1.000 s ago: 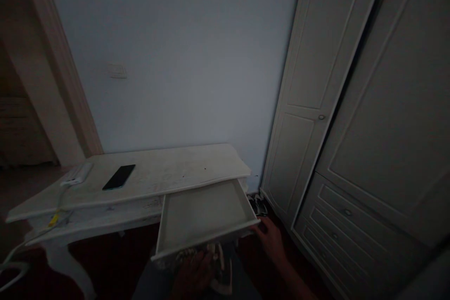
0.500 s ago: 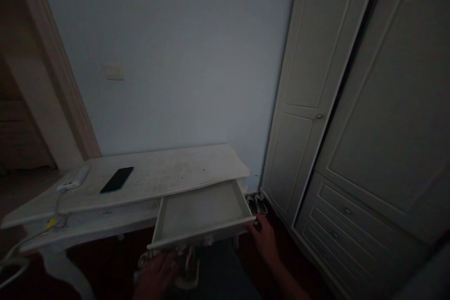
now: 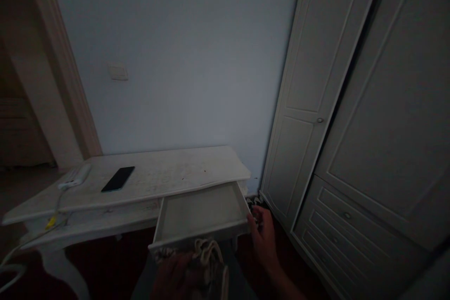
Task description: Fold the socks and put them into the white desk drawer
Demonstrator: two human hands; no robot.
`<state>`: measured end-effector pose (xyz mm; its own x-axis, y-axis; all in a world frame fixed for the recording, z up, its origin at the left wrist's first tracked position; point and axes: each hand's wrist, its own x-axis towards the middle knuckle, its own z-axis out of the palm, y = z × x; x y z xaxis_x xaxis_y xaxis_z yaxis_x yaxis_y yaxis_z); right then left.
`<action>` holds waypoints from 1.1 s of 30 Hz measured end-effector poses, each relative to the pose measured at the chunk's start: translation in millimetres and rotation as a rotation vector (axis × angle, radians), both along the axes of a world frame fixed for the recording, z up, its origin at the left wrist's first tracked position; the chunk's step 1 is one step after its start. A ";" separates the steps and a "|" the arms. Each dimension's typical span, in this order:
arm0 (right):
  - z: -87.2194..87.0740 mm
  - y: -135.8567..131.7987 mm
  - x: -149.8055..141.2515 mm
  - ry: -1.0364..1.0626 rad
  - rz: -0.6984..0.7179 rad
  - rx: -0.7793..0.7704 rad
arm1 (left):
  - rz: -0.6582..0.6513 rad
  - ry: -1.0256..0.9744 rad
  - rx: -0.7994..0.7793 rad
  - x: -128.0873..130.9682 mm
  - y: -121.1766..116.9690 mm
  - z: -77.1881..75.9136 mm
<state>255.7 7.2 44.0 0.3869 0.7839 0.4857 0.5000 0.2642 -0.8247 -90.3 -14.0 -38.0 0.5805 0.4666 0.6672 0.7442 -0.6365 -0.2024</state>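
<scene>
A shallow drawer [image 3: 202,211] is pulled out from the white desk [image 3: 176,166], and its bottom shows bare. Against the drawer's front, my left hand [image 3: 176,274] is closed on a bunched cloth [image 3: 211,262] with pale, looped edges; part of the cloth hangs to the right of the fingers. At the drawer's front right corner, my right hand [image 3: 263,229] grips the side wall, thumb at the corner and fingers on the outer side. The room is dim, and the left fingertips are hard to make out.
On the desk lie a dark phone [image 3: 118,179] and a white power strip [image 3: 74,176] with a cable hanging off the left side. A tall wardrobe [image 3: 298,150] stands close on the right. Shoes [image 3: 253,201] sit on the floor behind the drawer's right side.
My left hand has moved right along the drawer front with the cloth, which now bunches higher. My right hand has shifted slightly up around the corner onto the drawer's side.
</scene>
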 end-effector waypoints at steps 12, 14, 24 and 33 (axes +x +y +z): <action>44.7 51.0 -116.0 -0.914 0.750 -0.182 | -0.006 -0.088 -0.525 14.4 80.8 78.6; 37.0 52.4 -111.2 -1.045 0.749 -0.129 | 0.025 -0.067 -0.581 -13.2 79.3 81.5; -17.5 31.2 -165.3 -1.216 0.491 0.067 | 0.204 0.247 -0.809 -29.9 78.8 85.6; -39.7 32.5 -102.3 -1.205 0.373 0.344 | 0.261 0.294 -0.836 -30.8 91.1 77.5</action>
<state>153.5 39.7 4.3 -0.6415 0.5158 0.5678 0.7234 0.6530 0.2241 -121.2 77.1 39.5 0.4819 0.8701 -0.1035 0.8762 -0.4800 0.0443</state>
